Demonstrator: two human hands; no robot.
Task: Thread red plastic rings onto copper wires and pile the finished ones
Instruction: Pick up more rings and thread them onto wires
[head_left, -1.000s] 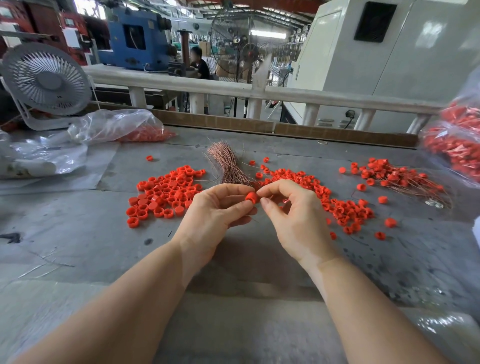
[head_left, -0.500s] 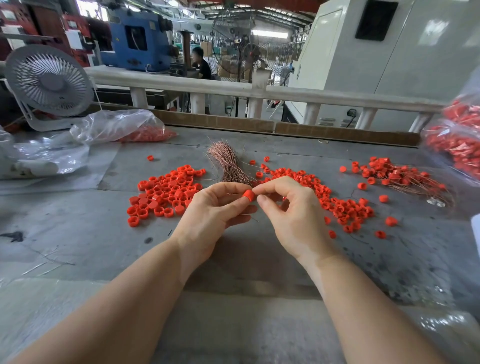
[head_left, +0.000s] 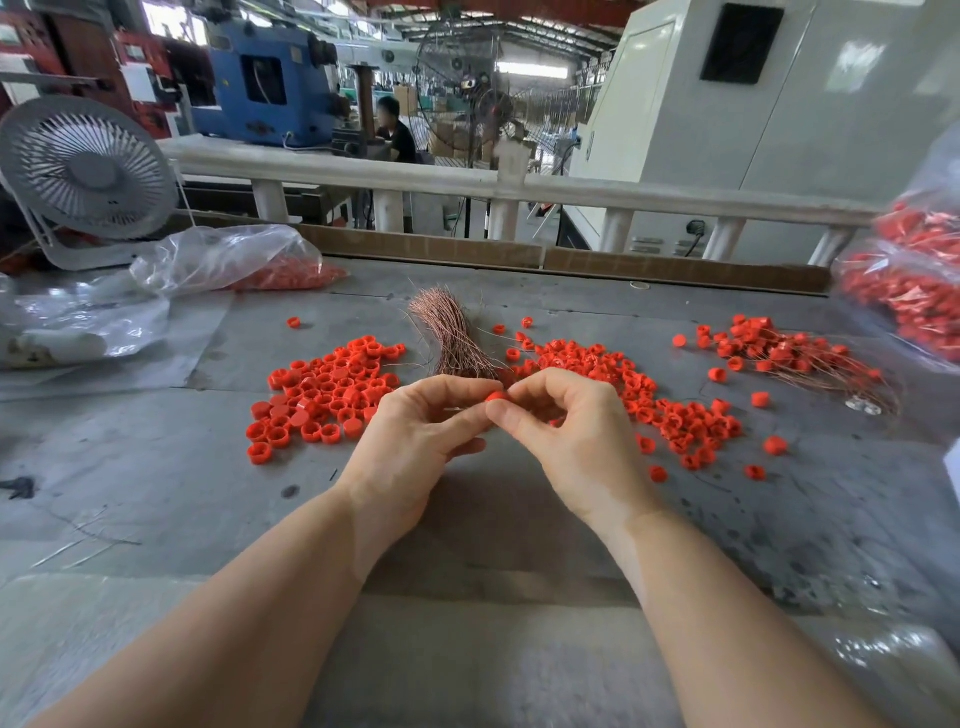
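stretching wide, the grey tabletop (head_left: 156, 467) carries loose red plastic rings (head_left: 324, 395) beside a copper wire bundle (head_left: 457, 338). left hand (head_left: 415, 436) and right hand (head_left: 571, 431) together pinch one small red ring (head_left: 495, 396) mid-air; steadying it should ease threading.

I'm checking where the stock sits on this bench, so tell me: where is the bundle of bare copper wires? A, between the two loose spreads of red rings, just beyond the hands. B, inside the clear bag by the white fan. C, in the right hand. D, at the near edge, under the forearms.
A: the bundle of bare copper wires lies on the table between the left spread of rings and the middle spread.
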